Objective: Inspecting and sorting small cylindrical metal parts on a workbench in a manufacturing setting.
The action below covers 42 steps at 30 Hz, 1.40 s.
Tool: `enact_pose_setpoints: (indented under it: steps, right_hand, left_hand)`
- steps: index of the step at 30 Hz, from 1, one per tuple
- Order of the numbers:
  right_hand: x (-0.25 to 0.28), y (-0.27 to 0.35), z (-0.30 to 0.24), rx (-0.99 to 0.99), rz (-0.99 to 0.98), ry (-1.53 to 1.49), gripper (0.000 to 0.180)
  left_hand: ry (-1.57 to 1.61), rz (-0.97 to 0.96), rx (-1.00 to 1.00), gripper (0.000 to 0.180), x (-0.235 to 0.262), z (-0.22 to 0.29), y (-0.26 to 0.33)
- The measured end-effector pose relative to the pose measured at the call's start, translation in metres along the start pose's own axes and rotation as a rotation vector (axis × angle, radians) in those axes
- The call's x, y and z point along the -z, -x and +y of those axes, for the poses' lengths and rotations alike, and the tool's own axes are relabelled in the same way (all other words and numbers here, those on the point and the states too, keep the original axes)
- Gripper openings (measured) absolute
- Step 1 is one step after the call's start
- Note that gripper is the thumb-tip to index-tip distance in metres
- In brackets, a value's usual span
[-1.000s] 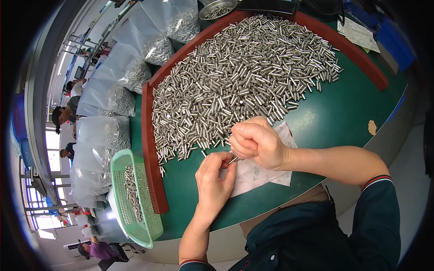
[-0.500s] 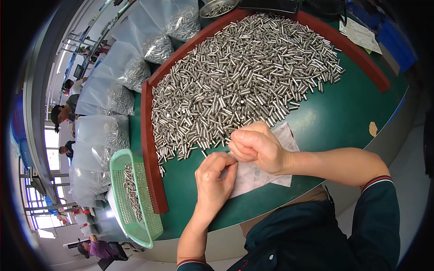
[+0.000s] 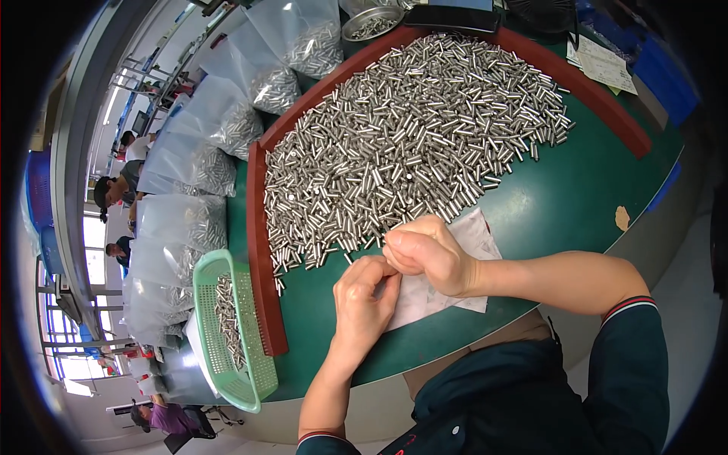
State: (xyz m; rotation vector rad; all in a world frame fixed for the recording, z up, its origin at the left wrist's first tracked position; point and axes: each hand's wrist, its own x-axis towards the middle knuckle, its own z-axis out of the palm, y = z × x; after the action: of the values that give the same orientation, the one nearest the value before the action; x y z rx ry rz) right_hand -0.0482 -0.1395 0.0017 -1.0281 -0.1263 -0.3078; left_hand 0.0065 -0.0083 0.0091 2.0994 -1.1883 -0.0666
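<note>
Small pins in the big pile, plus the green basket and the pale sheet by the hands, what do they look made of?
Small pins: metal, perhaps steel, smooth and shiny, judging by the bright silvery glints. Green basket: probably moulded plastic, slightly glossy, given its even colour and perforated walls. Pale sheet: cloth or paper, I can't tell which; it looks thin, matte and stained.

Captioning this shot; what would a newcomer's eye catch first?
The big heap of small metal cylinders, spread across the green tabletop inside dark red rails. Next, the left hand and right hand, close together by a pale sheet at the heap's near edge. Then the light green basket at left, filled clear bags lined up beyond.
</note>
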Motion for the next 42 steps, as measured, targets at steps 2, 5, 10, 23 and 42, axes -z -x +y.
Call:
enact_pose_setpoints:
  steps: [2, 5, 10, 23, 42]
  right_hand:
    - [0.001, 0.000, 0.000, -0.050, -0.006, -0.090, 0.037]
    - [0.003, -0.001, -0.003, -0.099, -0.017, -0.142, 0.037]
    - [0.005, -0.002, -0.003, -0.151, -0.026, -0.194, 0.037]
    - [0.003, -0.005, -0.001, -0.125, 0.005, -0.150, 0.040]
    - [0.003, -0.003, -0.003, -0.124, 0.066, -0.193, 0.039]
  left_hand:
    - [0.041, 0.006, 0.013, 0.011, 0.002, -0.002, 0.003]
    - [0.437, 0.043, 0.275, 0.027, 0.015, -0.006, 0.007]
    - [1.714, -0.100, 0.606, 0.020, 0.037, -0.029, 0.006]
    - [0.593, 0.210, 0.559, 0.017, 0.042, -0.045, 0.004]
    - [-0.001, -0.090, 0.055, 0.005, 0.005, -0.008, 0.009]
